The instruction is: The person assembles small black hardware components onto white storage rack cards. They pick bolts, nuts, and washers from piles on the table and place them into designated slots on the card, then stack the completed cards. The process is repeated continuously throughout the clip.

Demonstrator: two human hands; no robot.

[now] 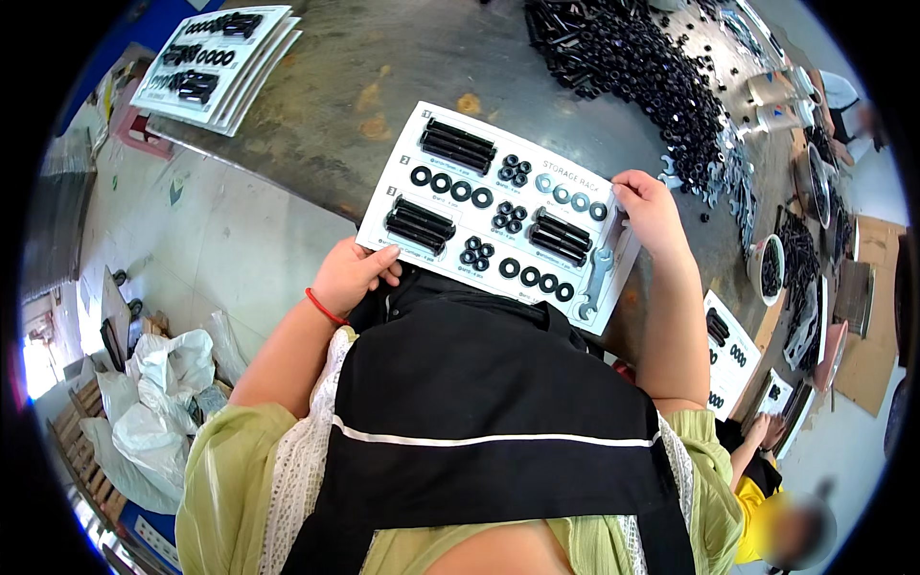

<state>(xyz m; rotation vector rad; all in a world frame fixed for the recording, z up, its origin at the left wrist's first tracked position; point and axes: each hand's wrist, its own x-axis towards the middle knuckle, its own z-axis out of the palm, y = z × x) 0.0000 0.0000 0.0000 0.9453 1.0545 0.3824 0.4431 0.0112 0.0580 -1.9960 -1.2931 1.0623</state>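
Observation:
A white hardware card [522, 153] lies tilted at the table's front edge, its lower edge against my black apron. My left hand [359, 273] pinches its lower left edge, thumb on top and fingers curled underneath. The thumb of my right hand [654, 213] presses on the upper right corner, with the other fingers partly hidden. Fixed on the card are groups of black bolts [458, 147], black nuts [477, 253] and black washers [450, 187]. Some silver washers [563, 195] sit near the upper right, and a silver open-end wrench [598, 280] lies along the right side.
Stacked filled cards [247, 94] stand at the far left of the metal table [335, 86]. A black heap of bolts and nuts [623, 72] and loose wrenches [740, 196] spread at far right. A white bowl [755, 268] and another card [738, 331] are nearer. A co-worker's hands [764, 431] show lower right.

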